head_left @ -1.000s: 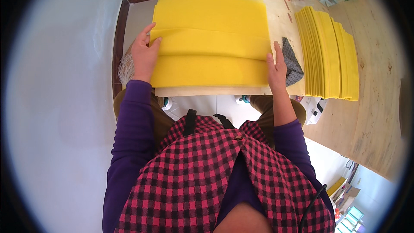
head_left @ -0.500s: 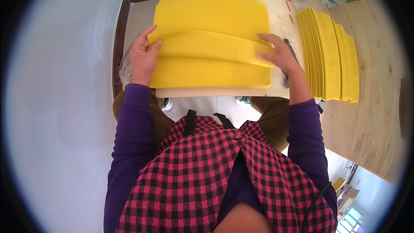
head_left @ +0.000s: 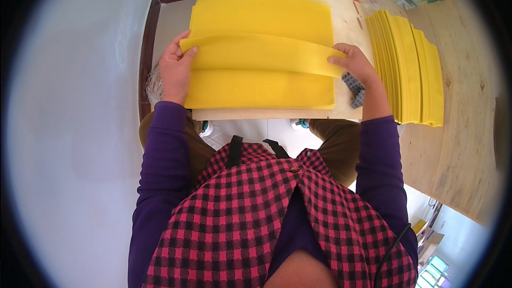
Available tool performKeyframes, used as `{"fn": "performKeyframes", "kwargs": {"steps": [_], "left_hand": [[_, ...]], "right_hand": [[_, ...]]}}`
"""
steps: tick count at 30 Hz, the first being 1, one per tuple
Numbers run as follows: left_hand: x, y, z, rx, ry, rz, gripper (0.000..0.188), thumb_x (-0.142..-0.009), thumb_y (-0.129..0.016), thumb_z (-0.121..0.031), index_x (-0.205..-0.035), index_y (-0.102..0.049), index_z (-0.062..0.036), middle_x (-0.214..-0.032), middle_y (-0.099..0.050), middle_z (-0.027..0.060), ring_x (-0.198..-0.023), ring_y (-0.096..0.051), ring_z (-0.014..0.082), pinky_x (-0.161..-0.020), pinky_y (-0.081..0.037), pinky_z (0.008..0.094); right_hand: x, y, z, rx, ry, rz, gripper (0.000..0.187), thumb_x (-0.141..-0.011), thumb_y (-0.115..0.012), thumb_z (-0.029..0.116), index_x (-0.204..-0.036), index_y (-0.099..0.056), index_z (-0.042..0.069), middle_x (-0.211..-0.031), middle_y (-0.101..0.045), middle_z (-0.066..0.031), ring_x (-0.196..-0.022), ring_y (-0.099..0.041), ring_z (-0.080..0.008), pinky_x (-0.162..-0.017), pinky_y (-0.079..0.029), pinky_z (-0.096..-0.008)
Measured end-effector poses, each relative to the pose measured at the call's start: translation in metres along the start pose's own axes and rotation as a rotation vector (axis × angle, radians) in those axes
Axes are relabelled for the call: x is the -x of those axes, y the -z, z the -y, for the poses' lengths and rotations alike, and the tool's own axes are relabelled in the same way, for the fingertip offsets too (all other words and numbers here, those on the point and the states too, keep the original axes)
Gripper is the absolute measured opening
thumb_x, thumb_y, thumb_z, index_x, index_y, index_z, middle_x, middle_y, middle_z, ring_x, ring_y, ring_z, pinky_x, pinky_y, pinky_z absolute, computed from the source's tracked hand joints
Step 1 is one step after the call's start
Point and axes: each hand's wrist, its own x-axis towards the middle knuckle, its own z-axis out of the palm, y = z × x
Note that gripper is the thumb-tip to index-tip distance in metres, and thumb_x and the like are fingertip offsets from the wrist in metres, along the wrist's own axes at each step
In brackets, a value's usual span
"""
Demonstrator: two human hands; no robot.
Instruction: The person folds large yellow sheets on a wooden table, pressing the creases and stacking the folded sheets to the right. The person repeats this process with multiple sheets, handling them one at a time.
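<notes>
A folded strip of yellow fabric [head_left: 261, 53] stretches sideways between my hands. It lies over a stack of flat yellow fabric sheets [head_left: 261, 16] on the wooden table. My left hand [head_left: 177, 66] pinches the strip's left end between thumb and fingers. At the other end, my right hand [head_left: 353, 63] grips the strip's corner, just past the stack's right edge. The strip looks fairly taut, with its lower edge slightly raised off the sheets.
A row of folded yellow fabric pieces [head_left: 408, 69] stands at the right on a wooden board [head_left: 458, 144]. A grey textured object [head_left: 354, 90] sits on the table [head_left: 256, 113] below my right hand. White threads [head_left: 155, 85] hang at the left, near the wall [head_left: 74, 128].
My right hand has moved right and closed on the strip's end. The strip is now straighter and flatter. More of the grey textured object shows. My left hand has barely moved.
</notes>
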Motion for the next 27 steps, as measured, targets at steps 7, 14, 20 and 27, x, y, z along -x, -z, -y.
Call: {"fn": "performKeyframes", "kwargs": {"steps": [7,14,20,27], "left_hand": [[-0.010,-0.004,0.002,-0.046,0.025,-0.036,0.041,-0.089,-0.056,0.005,-0.129,-0.050,0.0013,-0.107,-0.067,0.0105,-0.095,-0.063,0.0125,-0.081,-0.049,0.0242],[-0.014,-0.004,0.012,-0.133,-0.008,-0.049,0.042,-0.087,-0.057,0.005,-0.129,-0.051,0.0009,-0.106,-0.068,0.0114,-0.094,-0.063,0.0121,-0.080,-0.050,0.0247],[-0.015,-0.004,0.015,-0.250,-0.026,-0.062,0.042,-0.086,-0.058,0.005,-0.127,-0.052,0.0014,-0.105,-0.068,0.0121,-0.093,-0.064,0.0126,-0.080,-0.050,0.0248],[-0.014,-0.003,0.015,-0.391,-0.071,-0.054,0.044,-0.083,-0.058,0.006,-0.126,-0.053,-0.0001,-0.106,-0.068,0.0122,-0.094,-0.064,0.0134,-0.080,-0.049,0.0251]], "right_hand": [[-0.013,-0.013,-0.015,-0.092,0.004,-0.164,0.021,-0.084,-0.070,0.015,-0.098,-0.064,0.001,-0.084,-0.064,0.0013,-0.074,-0.057,-0.0060,-0.068,-0.045,-0.0216],[-0.018,-0.026,-0.029,-0.165,0.032,-0.332,0.027,-0.082,-0.072,0.014,-0.102,-0.065,-0.002,-0.082,-0.066,-0.0040,-0.068,-0.059,-0.0089,-0.063,-0.047,-0.0227],[-0.021,-0.030,-0.033,-0.106,0.024,-0.395,0.027,-0.086,-0.068,0.015,-0.105,-0.064,-0.003,-0.085,-0.067,-0.0040,-0.071,-0.060,-0.0089,-0.064,-0.047,-0.0224],[-0.019,-0.039,-0.033,-0.124,0.038,-0.502,0.025,-0.084,-0.070,0.016,-0.102,-0.066,-0.002,-0.083,-0.068,-0.0042,-0.070,-0.061,-0.0088,-0.063,-0.048,-0.0241]]}}
